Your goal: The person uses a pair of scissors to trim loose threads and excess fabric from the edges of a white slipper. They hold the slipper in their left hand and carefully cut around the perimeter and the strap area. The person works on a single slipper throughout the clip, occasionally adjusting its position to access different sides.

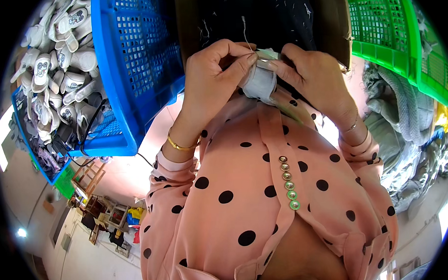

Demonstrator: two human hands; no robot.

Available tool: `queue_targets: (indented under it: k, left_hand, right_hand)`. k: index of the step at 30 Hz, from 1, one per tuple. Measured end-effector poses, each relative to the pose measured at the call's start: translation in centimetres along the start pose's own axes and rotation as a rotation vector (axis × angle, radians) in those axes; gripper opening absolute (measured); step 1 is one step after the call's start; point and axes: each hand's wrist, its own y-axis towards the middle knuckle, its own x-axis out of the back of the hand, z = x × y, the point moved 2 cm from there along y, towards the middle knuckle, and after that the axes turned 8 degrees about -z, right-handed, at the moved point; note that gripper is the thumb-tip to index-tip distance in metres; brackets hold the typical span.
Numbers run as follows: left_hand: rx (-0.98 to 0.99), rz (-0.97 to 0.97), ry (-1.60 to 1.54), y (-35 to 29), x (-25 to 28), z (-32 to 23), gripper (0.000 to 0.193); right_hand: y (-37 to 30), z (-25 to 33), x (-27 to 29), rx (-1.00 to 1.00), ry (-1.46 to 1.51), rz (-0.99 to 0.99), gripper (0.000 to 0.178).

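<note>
A small white fabric piece, which looks like a little shoe seen from its opening, is held up close in front of my chest. On its left edge, my left hand pinches with thumb and forefinger. The fingers of my right hand are closed on its upper right edge, thumb on the near side. From beside my left fingertips a pale thread runs up across dark cloth. Whether a needle is in my fingers is too small to tell.
At left stands a blue plastic crate, with many small white shoes beyond it. A cardboard edge borders the dark cloth. To the right are a green crate and heaped grey cloth. Wooden stools stand farther back.
</note>
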Motion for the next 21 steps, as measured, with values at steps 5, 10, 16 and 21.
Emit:
queue_targets:
  k: [5,10,16,21]
  left_hand:
    - [0.051,0.003,-0.037,0.0,0.1,0.2,0.011]
    - [0.020,-0.022,-0.026,-0.1,0.0,0.6,0.013]
    - [0.049,-0.073,-0.059,-0.1,-0.3,0.3,0.014]
    - [0.011,-0.075,-0.049,-0.1,-0.5,0.5,0.013]
  right_hand:
    - [0.2,-0.3,1.1,0.129,-0.122,-0.038,0.045]
    - [0.8,-0.3,0.8,0.154,-0.119,-0.007,0.043]
    - [1.5,-0.4,0.2,0.181,-0.149,0.017,0.045]
    - [1.9,-0.1,0.5,0.188,-0.152,0.059,0.046]
